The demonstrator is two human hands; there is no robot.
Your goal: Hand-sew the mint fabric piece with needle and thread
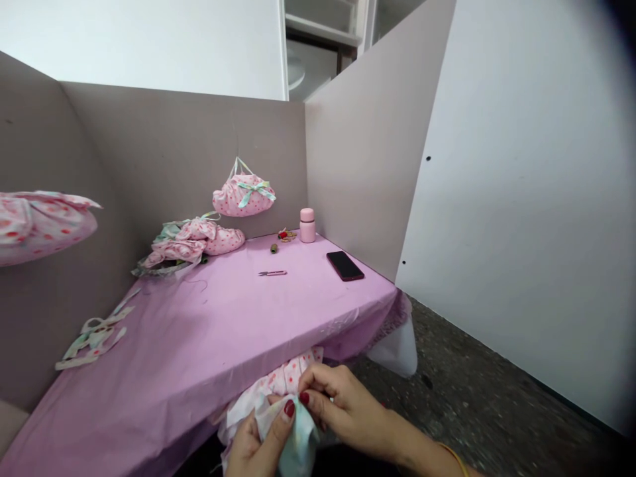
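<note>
Pink tablecloth (199, 338), fabric (283, 411) upright between left hand (256, 447) and right hand (348, 411)

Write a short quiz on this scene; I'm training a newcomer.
1. True or false: the black phone lies on the pink tablecloth.
2. What do the left hand and right hand both hold?
3. Which stands upright: the pink bottle or the thread snips?

Key: 1. True. 2. Pink spotted fabric. 3. The pink bottle.
</note>
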